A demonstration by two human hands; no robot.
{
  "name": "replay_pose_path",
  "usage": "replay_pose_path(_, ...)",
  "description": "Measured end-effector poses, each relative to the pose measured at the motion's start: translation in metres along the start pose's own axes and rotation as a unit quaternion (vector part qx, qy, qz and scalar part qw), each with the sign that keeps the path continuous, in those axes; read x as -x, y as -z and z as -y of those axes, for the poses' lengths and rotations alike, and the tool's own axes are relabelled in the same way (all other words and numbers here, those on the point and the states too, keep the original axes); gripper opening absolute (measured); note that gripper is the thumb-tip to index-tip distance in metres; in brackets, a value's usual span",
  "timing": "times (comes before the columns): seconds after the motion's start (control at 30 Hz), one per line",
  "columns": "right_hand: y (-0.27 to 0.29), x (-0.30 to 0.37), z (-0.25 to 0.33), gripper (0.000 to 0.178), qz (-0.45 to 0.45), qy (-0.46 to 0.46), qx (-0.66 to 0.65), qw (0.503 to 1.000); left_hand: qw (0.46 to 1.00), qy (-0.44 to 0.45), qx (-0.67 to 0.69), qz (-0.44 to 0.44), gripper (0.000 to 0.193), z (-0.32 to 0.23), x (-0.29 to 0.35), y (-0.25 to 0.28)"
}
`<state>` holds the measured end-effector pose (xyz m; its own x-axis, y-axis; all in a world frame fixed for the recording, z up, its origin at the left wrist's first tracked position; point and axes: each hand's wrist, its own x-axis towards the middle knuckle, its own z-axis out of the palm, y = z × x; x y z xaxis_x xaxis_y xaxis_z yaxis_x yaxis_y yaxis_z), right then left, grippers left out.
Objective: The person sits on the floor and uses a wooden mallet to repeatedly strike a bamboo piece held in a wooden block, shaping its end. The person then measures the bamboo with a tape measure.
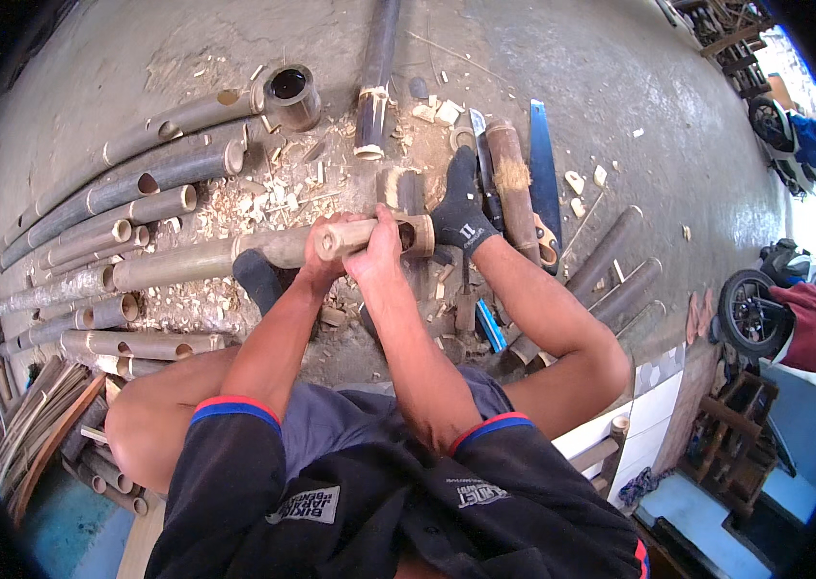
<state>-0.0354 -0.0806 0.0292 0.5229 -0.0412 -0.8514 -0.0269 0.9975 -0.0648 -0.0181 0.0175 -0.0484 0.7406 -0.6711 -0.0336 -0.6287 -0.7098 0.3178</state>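
Note:
Both my hands are wrapped around a short bamboo piece (345, 238), whose pale cut end points up toward me. My left hand (319, 259) grips its left side and my right hand (379, 249) its right side. Beneath them a long bamboo pole (181, 261) lies crosswise on the floor, with a dark round hole (405, 234) near its right end, just beside my right hand. Whether the held piece sits in a hole of the pole is hidden by my hands. My feet, in dark socks, rest on either side of my hands.
Several bamboo poles with cut holes (148, 183) lie to the left among wood shavings (186, 309). On the right are a saw with a blue blade (541, 159), a frayed bamboo length (514, 183) and a blue-handled tool (491, 326). A bamboo cup (293, 96) stands ahead.

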Motion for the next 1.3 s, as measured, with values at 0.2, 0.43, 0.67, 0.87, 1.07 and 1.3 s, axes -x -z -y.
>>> replay_pose_path(0.2,0.114,0.048,0.036,0.030,0.021,0.030,0.329,0.944,0.991,0.072,0.054,0.101,0.077,-0.022,-0.016,0.041)
replay_pose_path(0.43,0.107,0.110,0.055,0.032,0.076,0.189,0.480,0.854,0.980,0.107,0.104,0.134,0.094,-0.020,-0.015,0.048)
replay_pose_path(0.67,0.134,0.039,-0.015,0.021,0.013,0.258,0.467,0.846,0.997,-0.025,0.076,0.000,0.094,-0.015,-0.017,0.011)
replay_pose_path(0.87,0.149,0.008,-0.015,0.021,-0.037,0.332,0.499,0.800,0.985,0.117,0.098,0.076,0.094,-0.049,-0.028,0.037)
replay_pose_path(1.07,0.126,0.041,0.050,0.023,0.016,0.198,0.627,0.753,0.985,0.153,0.082,-0.010,0.093,-0.058,-0.026,0.029)
replay_pose_path(1.3,0.058,0.012,0.174,0.048,0.163,0.114,0.897,0.394,0.985,0.153,0.077,-0.015,0.079,-0.064,-0.031,0.027)
